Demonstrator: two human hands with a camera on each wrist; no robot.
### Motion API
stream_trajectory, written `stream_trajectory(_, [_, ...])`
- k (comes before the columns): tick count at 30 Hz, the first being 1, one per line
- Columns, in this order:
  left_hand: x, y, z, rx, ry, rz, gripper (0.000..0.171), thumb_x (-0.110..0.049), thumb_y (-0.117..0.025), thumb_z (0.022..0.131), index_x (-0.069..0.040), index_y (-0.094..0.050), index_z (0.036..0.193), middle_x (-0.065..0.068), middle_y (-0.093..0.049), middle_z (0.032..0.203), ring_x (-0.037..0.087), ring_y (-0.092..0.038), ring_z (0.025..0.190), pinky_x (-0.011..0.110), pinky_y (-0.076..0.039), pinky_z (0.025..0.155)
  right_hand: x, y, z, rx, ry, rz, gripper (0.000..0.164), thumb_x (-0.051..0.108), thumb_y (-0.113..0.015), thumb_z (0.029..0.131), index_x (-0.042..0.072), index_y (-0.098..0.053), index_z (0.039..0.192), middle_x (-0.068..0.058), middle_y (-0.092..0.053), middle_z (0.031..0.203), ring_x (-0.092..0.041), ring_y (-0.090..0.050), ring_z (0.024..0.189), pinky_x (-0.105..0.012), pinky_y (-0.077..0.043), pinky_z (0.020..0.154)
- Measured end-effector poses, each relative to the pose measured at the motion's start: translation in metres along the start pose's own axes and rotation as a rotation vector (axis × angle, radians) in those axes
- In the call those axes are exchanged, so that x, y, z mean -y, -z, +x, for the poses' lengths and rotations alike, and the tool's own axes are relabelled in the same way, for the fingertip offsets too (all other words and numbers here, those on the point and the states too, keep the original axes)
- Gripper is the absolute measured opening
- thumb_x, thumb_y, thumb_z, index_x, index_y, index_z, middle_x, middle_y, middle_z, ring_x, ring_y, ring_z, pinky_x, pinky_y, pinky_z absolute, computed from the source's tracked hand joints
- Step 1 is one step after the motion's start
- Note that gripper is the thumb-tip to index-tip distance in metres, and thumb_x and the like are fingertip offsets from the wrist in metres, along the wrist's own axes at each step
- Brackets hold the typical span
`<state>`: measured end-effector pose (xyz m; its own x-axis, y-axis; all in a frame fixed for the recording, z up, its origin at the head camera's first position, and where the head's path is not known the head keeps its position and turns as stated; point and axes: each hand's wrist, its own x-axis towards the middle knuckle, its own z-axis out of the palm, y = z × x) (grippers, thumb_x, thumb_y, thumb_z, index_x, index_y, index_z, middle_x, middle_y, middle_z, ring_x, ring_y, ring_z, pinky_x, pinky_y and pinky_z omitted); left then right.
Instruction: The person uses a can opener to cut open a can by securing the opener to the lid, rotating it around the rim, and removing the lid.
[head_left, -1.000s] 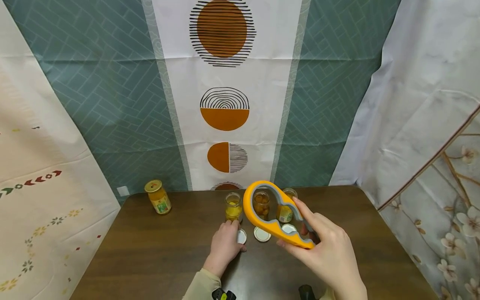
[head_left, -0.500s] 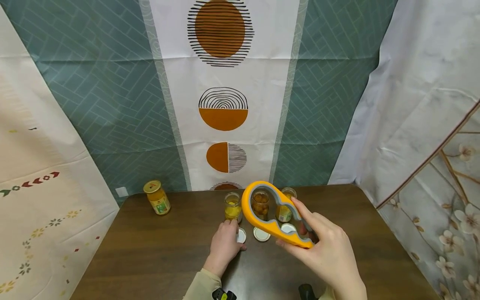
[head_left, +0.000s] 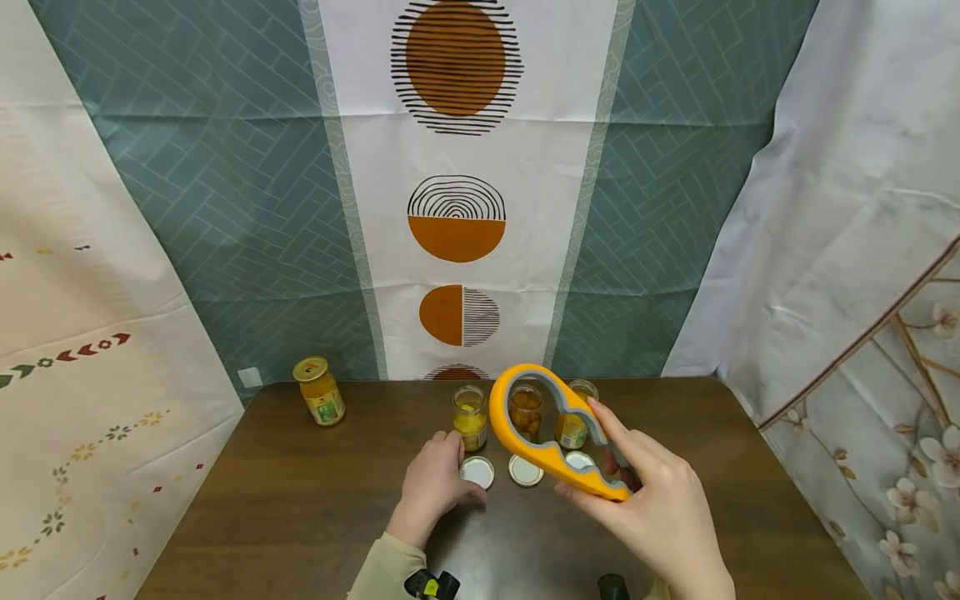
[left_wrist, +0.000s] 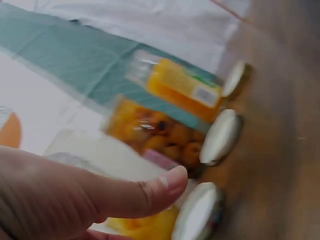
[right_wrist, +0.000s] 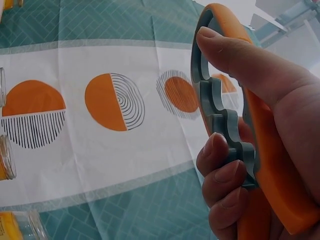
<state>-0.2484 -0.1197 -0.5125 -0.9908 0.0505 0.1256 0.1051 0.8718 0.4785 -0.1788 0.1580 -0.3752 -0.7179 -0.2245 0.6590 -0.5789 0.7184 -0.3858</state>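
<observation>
Beside an uncapped jar of yellow fruit (head_left: 469, 421), my left hand (head_left: 429, 487) is just left of a white-faced lid (head_left: 477, 472) on the table. Its thumb (left_wrist: 145, 192) reaches out straight in the left wrist view, with nothing held. My right hand (head_left: 660, 492) grips an orange jar opener (head_left: 551, 458) with a grey scalloped lining, raised above the table. Through the opener's loop shows an open jar of round brown fruit (head_left: 525, 410). A third jar (head_left: 572, 429), with yellow contents, stands partly behind the opener.
Two more lids (head_left: 525, 471) lie in front of the jars, one partly hidden by the opener. A jar with its gold lid on (head_left: 321, 392) stands at the table's back left. Patterned cloth (head_left: 457, 333) hangs behind the brown table (head_left: 300, 500).
My left hand has drawn back to the left from the yellow fruit jar, and the lid beside it is now fully visible. The right hand keeps hold of the jar opener in about the same place.
</observation>
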Motion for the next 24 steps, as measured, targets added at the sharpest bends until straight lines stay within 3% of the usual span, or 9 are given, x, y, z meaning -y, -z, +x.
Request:
stream_trajectory(5, [0.012, 0.029, 0.001, -0.024, 0.099, -0.113, 0.059, -0.045, -0.093, 0.059, -0.012, -0.049, 0.077, 0.002, -0.041, 0.070, 0.019, -0.043, 0.059, 0.031, -0.031, 0.048, 0.000, -0.001, 0.000, 0.006, -0.004, -0.002, 0.088, 0.052, -0.090, 0.061, 0.032, -0.055, 0.140, 0.014, -0.049, 0.074, -0.001, -0.044, 0.064, -0.020, -0.037, 0.056])
stream_trajectory(10, [0.042, 0.053, 0.003, -0.179, 0.158, -0.311, 0.054, -0.048, -0.087, 0.069, -0.012, -0.050, 0.083, 0.004, -0.052, 0.075, 0.019, -0.050, 0.066, 0.032, -0.040, 0.054, -0.001, -0.003, 0.000, 0.012, -0.003, -0.010, 0.087, 0.053, -0.089, 0.062, 0.033, -0.055, 0.140, 0.014, -0.049, 0.072, -0.001, -0.045, 0.064, -0.024, -0.040, 0.054])
stream_trajectory(14, [0.074, 0.064, 0.007, -0.402, 0.184, -0.492, 0.050, -0.045, -0.083, 0.076, -0.010, -0.054, 0.096, 0.008, -0.061, 0.089, 0.022, -0.057, 0.080, 0.029, -0.048, 0.065, -0.003, -0.004, 0.000, 0.003, -0.001, -0.017, 0.087, 0.053, -0.089, 0.062, 0.033, -0.055, 0.140, 0.015, -0.048, 0.073, -0.001, -0.044, 0.063, -0.025, -0.040, 0.054])
stream_trajectory(17, [0.098, 0.069, 0.009, -0.645, 0.251, -0.562, 0.052, -0.039, -0.083, 0.079, -0.007, -0.053, 0.107, 0.008, -0.058, 0.100, 0.023, -0.056, 0.089, 0.023, -0.046, 0.067, -0.004, -0.005, -0.002, 0.003, 0.001, -0.015, 0.088, 0.053, -0.089, 0.062, 0.032, -0.056, 0.140, 0.015, -0.049, 0.073, 0.000, -0.044, 0.063, -0.023, -0.038, 0.054])
stream_trajectory(20, [0.121, 0.074, 0.015, -0.895, 0.321, -0.569, 0.064, -0.034, -0.085, 0.077, -0.006, -0.048, 0.120, 0.008, -0.048, 0.116, 0.023, -0.047, 0.103, 0.026, -0.040, 0.079, -0.004, -0.005, -0.003, 0.002, 0.000, -0.012, 0.089, 0.052, -0.090, 0.061, 0.032, -0.055, 0.140, 0.014, -0.050, 0.074, 0.000, -0.043, 0.063, -0.019, -0.036, 0.056])
stream_trajectory(22, [0.135, 0.076, 0.022, -0.990, 0.372, -0.544, 0.078, -0.037, -0.086, 0.074, -0.009, -0.041, 0.131, 0.006, -0.038, 0.129, 0.024, -0.038, 0.117, 0.036, -0.034, 0.093, -0.005, -0.005, -0.002, -0.002, 0.001, -0.016, 0.089, 0.051, -0.090, 0.060, 0.032, -0.055, 0.140, 0.014, -0.050, 0.074, 0.000, -0.043, 0.063, -0.018, -0.035, 0.056])
stream_trajectory(24, [0.148, 0.075, 0.030, -1.006, 0.422, -0.553, 0.095, -0.044, -0.087, 0.071, -0.013, -0.031, 0.141, 0.004, -0.027, 0.142, 0.024, -0.026, 0.129, 0.046, -0.024, 0.106, -0.006, -0.005, -0.001, -0.006, 0.002, -0.019, 0.089, 0.051, -0.091, 0.060, 0.032, -0.055, 0.140, 0.014, -0.050, 0.074, 0.000, -0.043, 0.063, -0.018, -0.035, 0.056])
